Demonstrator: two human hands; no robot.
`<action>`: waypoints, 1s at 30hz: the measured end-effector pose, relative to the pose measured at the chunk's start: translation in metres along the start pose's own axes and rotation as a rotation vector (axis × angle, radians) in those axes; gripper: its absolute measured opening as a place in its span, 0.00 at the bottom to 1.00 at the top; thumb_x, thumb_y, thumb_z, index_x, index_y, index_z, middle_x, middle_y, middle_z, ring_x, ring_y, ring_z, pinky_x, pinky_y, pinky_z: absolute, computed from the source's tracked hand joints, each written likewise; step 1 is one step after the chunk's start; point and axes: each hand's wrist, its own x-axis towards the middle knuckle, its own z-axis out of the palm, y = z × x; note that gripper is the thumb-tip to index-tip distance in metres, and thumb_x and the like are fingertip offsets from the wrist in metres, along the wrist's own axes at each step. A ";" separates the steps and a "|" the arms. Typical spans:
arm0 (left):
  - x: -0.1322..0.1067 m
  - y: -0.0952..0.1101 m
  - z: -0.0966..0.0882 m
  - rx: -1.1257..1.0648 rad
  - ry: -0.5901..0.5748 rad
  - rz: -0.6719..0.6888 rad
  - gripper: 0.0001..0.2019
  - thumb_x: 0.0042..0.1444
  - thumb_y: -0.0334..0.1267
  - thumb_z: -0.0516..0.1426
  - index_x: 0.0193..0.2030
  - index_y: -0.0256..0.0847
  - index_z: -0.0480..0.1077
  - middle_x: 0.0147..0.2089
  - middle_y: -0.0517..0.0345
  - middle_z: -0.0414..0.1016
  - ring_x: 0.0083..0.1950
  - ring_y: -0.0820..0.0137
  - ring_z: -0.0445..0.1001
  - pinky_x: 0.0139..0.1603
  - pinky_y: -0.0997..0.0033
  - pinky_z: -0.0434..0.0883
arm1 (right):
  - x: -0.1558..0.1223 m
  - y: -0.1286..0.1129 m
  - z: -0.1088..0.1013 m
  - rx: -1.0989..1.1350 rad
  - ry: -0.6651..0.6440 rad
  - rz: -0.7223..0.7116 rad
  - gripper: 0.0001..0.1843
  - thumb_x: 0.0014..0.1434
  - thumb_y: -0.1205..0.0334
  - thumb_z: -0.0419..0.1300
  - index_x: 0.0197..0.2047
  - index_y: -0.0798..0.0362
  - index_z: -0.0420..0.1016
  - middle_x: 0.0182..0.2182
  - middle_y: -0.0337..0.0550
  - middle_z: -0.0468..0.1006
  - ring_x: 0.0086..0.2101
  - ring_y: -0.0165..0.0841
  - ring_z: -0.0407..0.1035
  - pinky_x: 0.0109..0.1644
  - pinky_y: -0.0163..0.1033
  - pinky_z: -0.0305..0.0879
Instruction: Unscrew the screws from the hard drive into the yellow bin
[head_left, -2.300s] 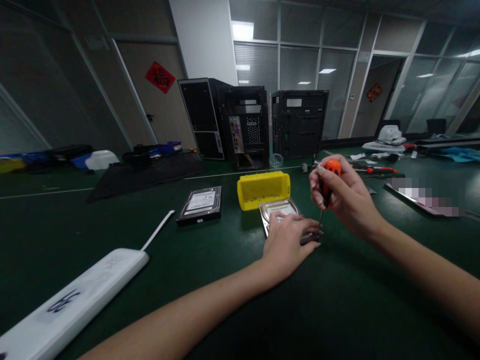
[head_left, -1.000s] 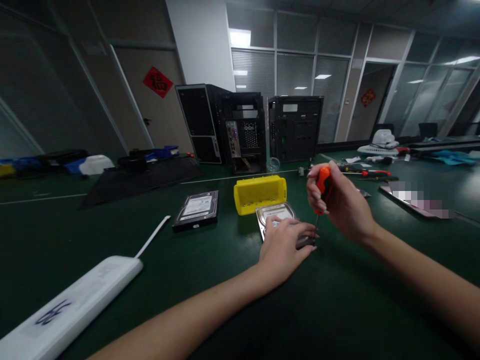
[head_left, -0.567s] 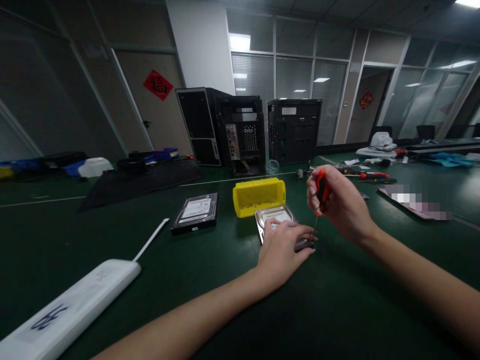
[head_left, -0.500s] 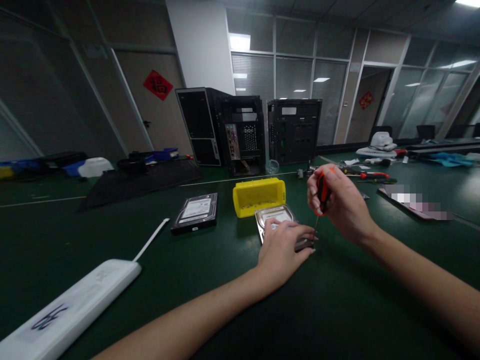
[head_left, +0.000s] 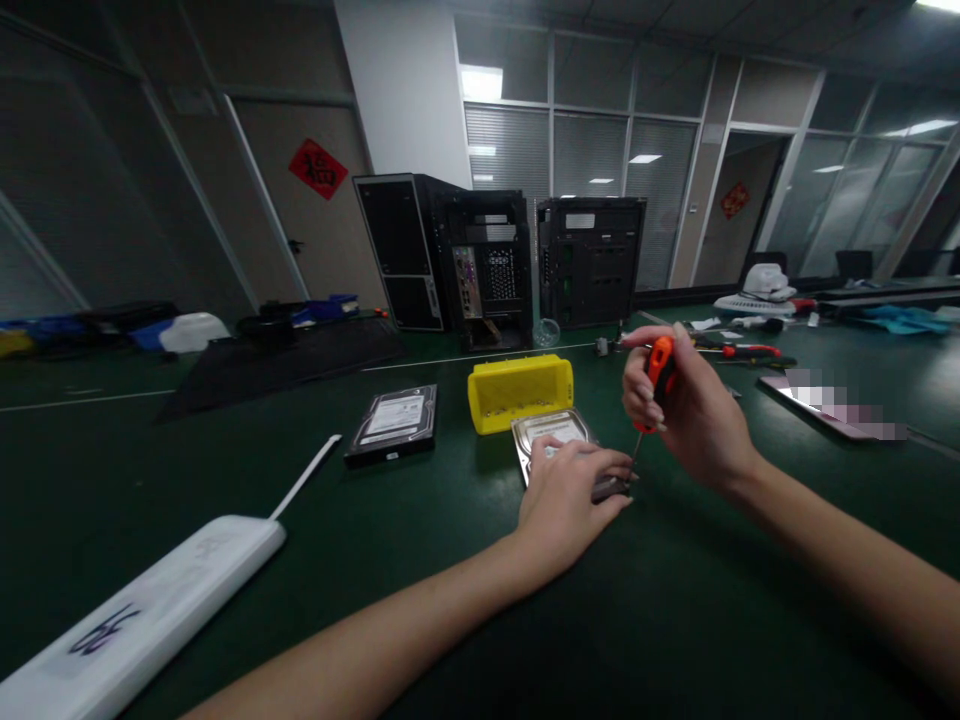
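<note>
On the green table (head_left: 360, 520): a screwdriver (head_left: 661, 365) at the right end of a hard drive (head_left: 551, 425)

From my end of the head camera, the left hand (head_left: 566, 495) lies over the hard drive with its grip closed round it: fingers curled across the top, thumb along the near side, a dark edge showing between them. The drive sits in the middle of my view, just in front of a yellow bin (head_left: 520, 375); I cannot tell whether the two touch.

My right hand (head_left: 701, 410) is wrapped round the orange and black handle, which leans slightly. The thin shaft runs down to the drive's right end, beside the left fingertips. I cannot make out exactly what the tip meets.

Small pieces (head_left: 517, 410) lie inside the bin. To its left I see a second drive (head_left: 394, 415), label up, well apart from both hands. Black computer cases (head_left: 487, 270) stand behind, and red-handled pliers (head_left: 754, 350) lie off to the right.
</note>
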 end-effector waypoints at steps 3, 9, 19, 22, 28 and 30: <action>0.000 0.000 0.000 -0.007 -0.008 0.000 0.11 0.53 0.40 0.58 0.45 0.51 0.71 0.47 0.62 0.75 0.51 0.63 0.68 0.56 0.50 0.52 | 0.000 0.001 -0.003 -0.009 0.006 -0.018 0.14 0.63 0.54 0.46 0.36 0.52 0.67 0.24 0.35 0.61 0.20 0.22 0.55 0.20 0.31 0.50; 0.000 -0.001 0.001 0.000 -0.001 0.004 0.11 0.54 0.41 0.57 0.45 0.50 0.71 0.47 0.62 0.75 0.51 0.64 0.68 0.56 0.50 0.52 | -0.003 0.001 -0.005 -0.040 0.045 -0.027 0.09 0.61 0.56 0.49 0.35 0.51 0.64 0.28 0.37 0.66 0.22 0.24 0.60 0.22 0.32 0.55; 0.000 0.002 -0.003 0.027 -0.043 -0.009 0.12 0.55 0.41 0.57 0.47 0.50 0.70 0.47 0.62 0.74 0.52 0.64 0.67 0.58 0.52 0.52 | -0.001 0.001 -0.001 -0.058 0.065 0.001 0.08 0.60 0.54 0.52 0.38 0.48 0.62 0.22 0.32 0.58 0.18 0.22 0.49 0.19 0.30 0.45; 0.000 0.002 -0.002 0.038 -0.047 -0.013 0.12 0.55 0.41 0.57 0.47 0.50 0.70 0.48 0.62 0.74 0.53 0.64 0.67 0.58 0.51 0.52 | -0.001 0.000 0.000 -0.064 0.036 0.035 0.16 0.61 0.47 0.46 0.42 0.48 0.65 0.24 0.34 0.59 0.19 0.24 0.51 0.20 0.32 0.48; -0.001 0.001 -0.002 0.019 -0.030 0.001 0.12 0.55 0.40 0.57 0.47 0.50 0.71 0.48 0.62 0.74 0.52 0.63 0.67 0.57 0.50 0.52 | -0.001 0.001 -0.002 -0.088 0.011 0.044 0.12 0.61 0.52 0.48 0.40 0.50 0.66 0.29 0.37 0.63 0.23 0.24 0.58 0.23 0.33 0.54; -0.001 0.001 -0.002 0.001 -0.033 -0.001 0.12 0.54 0.40 0.57 0.46 0.50 0.71 0.48 0.61 0.74 0.52 0.63 0.67 0.57 0.50 0.52 | -0.001 0.002 -0.003 -0.094 0.034 0.033 0.10 0.61 0.53 0.50 0.39 0.50 0.65 0.29 0.37 0.64 0.23 0.24 0.59 0.23 0.32 0.54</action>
